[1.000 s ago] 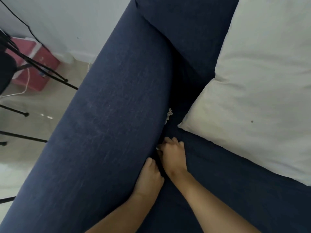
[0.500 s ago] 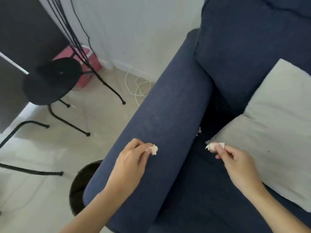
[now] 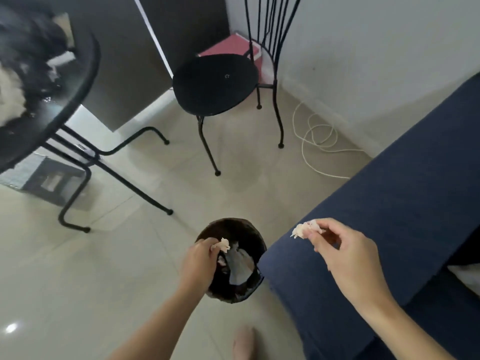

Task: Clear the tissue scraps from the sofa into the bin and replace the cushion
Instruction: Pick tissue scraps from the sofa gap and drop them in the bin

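Note:
A round dark bin [image 3: 249, 292] stands on the floor against the end of the navy sofa arm [image 3: 389, 216]. My left hand [image 3: 198, 263] hovers over the bin's opening, pinching a small white tissue scrap [image 3: 224, 244]. Crumpled white paper lies inside the bin. My right hand [image 3: 345, 253] is above the sofa arm, to the right of the bin, pinching another tissue scrap [image 3: 304, 228]. A sliver of the pale cushion [image 3: 467, 276] shows at the right edge.
A black metal chair [image 3: 215, 81] stands behind the bin, with a pink box [image 3: 228, 48] in the corner. A round glass table [image 3: 46, 100] on black legs is at the left. A white cable [image 3: 317, 136] coils on the tiled floor by the wall. My foot [image 3: 244, 341] is near the bin.
Both hands picked scraps out of the gap beside the sofa arm, then swung left. My view turned from the sofa to the floor, and my left hand now hangs over the bin.

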Action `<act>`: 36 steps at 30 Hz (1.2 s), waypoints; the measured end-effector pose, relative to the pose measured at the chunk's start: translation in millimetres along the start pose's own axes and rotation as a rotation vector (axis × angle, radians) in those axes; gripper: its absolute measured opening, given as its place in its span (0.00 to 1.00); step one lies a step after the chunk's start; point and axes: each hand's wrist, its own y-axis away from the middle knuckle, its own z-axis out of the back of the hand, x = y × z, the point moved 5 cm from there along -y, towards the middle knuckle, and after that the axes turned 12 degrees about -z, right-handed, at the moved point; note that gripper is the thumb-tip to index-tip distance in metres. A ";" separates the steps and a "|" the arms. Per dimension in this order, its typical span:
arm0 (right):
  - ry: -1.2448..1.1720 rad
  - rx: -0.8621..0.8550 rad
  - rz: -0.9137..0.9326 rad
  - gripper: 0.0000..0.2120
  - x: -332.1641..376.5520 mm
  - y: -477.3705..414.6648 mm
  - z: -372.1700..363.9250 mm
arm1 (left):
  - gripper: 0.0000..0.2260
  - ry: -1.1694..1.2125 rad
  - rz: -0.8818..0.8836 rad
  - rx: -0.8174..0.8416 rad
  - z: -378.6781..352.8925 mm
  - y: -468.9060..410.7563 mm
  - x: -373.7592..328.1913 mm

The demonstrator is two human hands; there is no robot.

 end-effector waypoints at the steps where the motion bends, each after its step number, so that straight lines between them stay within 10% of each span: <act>1: 0.021 0.028 0.004 0.03 3.7 -0.3 -17.2 | 0.15 -0.006 0.022 0.047 -7.0 -2.6 12.9; 14: 0.546 0.269 -0.004 0.10 13.7 -21.8 -165.2 | 0.32 0.050 0.161 0.200 4.7 32.9 113.2; 19: 0.487 0.439 -0.108 0.30 11.3 -35.2 -173.1 | 0.32 0.026 0.184 0.176 21.7 33.9 124.0; 29: 0.239 -0.148 0.215 0.22 0.1 -8.1 7.3 | 0.31 0.112 -0.129 0.061 22.7 -10.7 -36.1; 36: 0.072 -0.429 -0.015 0.20 -115.1 10.0 146.6 | 0.26 0.045 -0.611 0.039 -14.9 -22.1 -249.5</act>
